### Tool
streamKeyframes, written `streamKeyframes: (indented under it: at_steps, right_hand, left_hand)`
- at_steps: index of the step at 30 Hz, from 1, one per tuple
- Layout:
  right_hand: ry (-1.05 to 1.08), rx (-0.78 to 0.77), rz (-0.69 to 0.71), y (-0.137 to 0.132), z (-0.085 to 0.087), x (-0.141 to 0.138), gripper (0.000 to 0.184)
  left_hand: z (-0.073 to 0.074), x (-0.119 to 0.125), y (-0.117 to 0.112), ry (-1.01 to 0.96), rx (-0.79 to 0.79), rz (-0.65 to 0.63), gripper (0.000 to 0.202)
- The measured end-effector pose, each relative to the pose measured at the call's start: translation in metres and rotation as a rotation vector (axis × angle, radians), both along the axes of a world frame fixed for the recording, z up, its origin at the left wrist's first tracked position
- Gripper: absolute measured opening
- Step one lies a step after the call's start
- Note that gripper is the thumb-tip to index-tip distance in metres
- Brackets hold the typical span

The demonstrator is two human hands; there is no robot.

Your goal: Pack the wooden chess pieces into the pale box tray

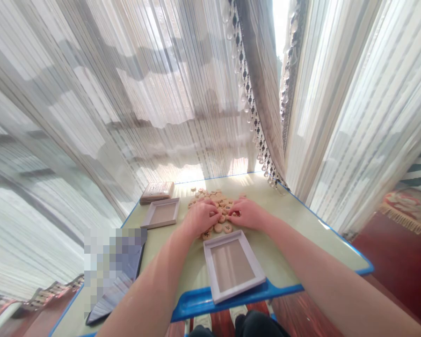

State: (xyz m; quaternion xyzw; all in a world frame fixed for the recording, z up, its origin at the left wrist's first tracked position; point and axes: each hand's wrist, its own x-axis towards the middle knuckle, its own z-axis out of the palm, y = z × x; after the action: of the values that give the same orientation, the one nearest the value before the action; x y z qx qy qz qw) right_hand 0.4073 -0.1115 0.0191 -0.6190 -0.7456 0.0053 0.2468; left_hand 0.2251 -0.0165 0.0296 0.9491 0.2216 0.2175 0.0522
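Note:
A loose heap of round wooden Chinese chess pieces [227, 228], some with dark characters, lies mid-table, single pieces around its edges. At the heap's left side is my left hand [204, 216], thumb and fingers curled together; what they hold, if anything, is hidden. My right hand [245, 214] reaches in from the right with its fingers pinched on a Chinese chess piece [235, 214], mostly covered by the fingers. Between me and the heap sits a shallow white open box [211, 276], its brown inside bare, its near edge over the table's blue front rim.
Another shallow tray-like box [178, 210] lies left of the heap, a closed box [157, 191] behind it. A dark flat object [139, 262], partly blurred out, lies at the left. The table [323, 248] has a raised blue edge; curtains [182, 93] hang close behind.

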Motion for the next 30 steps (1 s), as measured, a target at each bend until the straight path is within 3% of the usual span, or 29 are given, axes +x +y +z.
streamKeyframes:
  at_steps: [5,12,16,20,25,27,30]
  right_hand:
    - [0.014,-0.033,0.011,-0.003,0.000,0.002,0.023]
    - [0.049,-0.002,-0.132,-0.004,0.005,0.015,0.017]
    - [0.051,-0.114,-0.099,-0.011,0.009,0.021,0.015]
    - [0.034,-0.085,-0.078,-0.012,0.008,0.019,0.016]
    - [0.010,0.000,-0.267,-0.011,0.008,0.026,0.023]
    - [0.024,-0.052,-0.369,-0.013,0.012,0.033,0.025]
    - [0.058,-0.265,-0.326,-0.020,0.017,0.041,0.027]
  left_hand:
    - [0.001,0.003,-0.002,-0.006,-0.017,0.006,0.020]
    - [0.000,0.002,-0.003,-0.027,0.001,0.016,0.025]
    - [0.002,0.001,-0.003,0.013,0.029,0.073,0.025]
    - [0.007,-0.002,-0.003,0.041,0.044,0.126,0.024]
    - [0.008,-0.005,-0.003,0.037,-0.016,0.166,0.024]
    - [0.006,-0.005,-0.004,0.023,-0.027,0.195,0.027]
    - [0.003,-0.005,-0.005,-0.012,-0.068,0.203,0.031]
